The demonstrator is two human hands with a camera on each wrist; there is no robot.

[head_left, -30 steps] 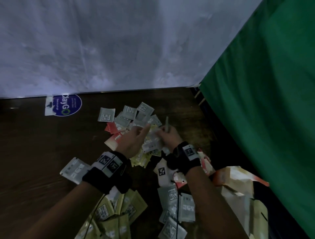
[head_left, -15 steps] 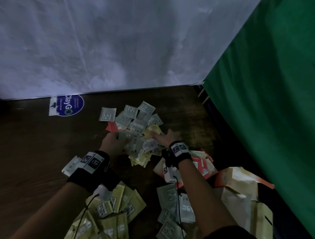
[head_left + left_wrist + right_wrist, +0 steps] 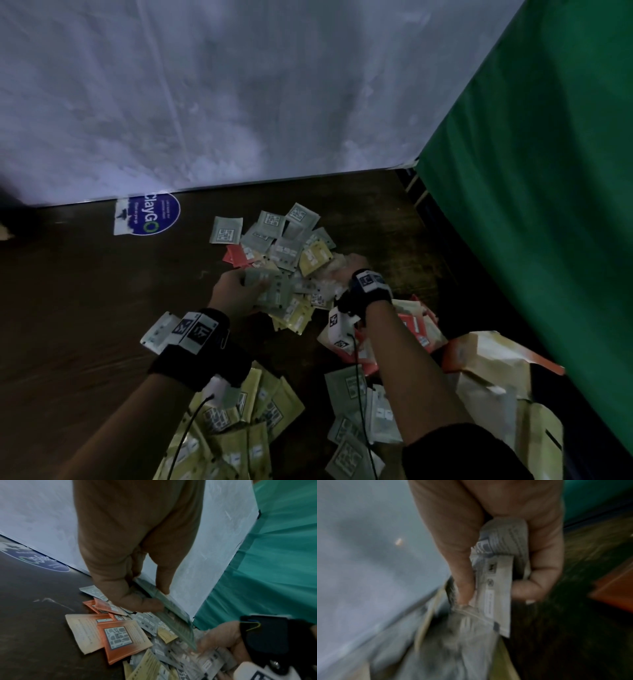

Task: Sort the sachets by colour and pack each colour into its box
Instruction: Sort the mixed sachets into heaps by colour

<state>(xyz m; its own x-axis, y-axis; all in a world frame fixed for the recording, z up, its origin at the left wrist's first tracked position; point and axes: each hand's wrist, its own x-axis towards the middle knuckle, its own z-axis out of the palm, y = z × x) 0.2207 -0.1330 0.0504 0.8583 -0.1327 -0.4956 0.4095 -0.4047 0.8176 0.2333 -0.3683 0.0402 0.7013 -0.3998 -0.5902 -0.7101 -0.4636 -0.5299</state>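
Note:
A mixed pile of grey, yellow and orange sachets (image 3: 291,246) lies mid-table. My left hand (image 3: 253,287) is at the pile's near-left edge. It pinches a stack of grey sachets (image 3: 173,615) between thumb and fingers (image 3: 163,588). My right hand (image 3: 342,267) is blurred at the pile's right side. In the right wrist view my right hand (image 3: 494,597) has its fingers curled round a bent grey sachet (image 3: 498,577). Sorted heaps lie nearer me: yellow sachets (image 3: 239,428), grey sachets (image 3: 349,394) and orange sachets (image 3: 414,325).
Crumpled tan and orange boxes (image 3: 486,370) lie at the near right beside a green curtain (image 3: 531,205). A white sheet wall (image 3: 239,85) backs the dark wooden table (image 3: 85,291). A round blue sticker (image 3: 154,214) is at the far left, and one grey sachet (image 3: 156,330) lies beside my left wrist.
Both hands have come down from a raised, joined position onto the mixed pile. The right hand has shifted to the pile's right side and is in motion.

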